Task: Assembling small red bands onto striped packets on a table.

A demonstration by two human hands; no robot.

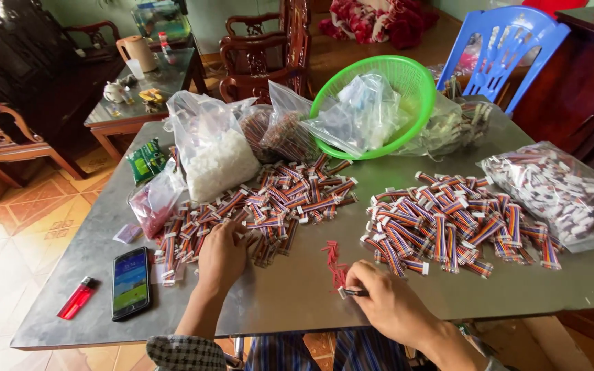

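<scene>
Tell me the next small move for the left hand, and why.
Probably close the left hand on one cable from the left pile of ribbon cables it rests on and carry it to the right hand, which pinches a small dark tool by the red pieces.

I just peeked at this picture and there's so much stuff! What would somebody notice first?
Probably the two big heaps of striped cables on the grey table: the left heap and the right heap. Next, the bright green basket at the back, stuffed with plastic bags. Nearest the camera, the left hand rests on the left heap, and the right hand pinches a small dark tool beside a little red bundle.
</scene>
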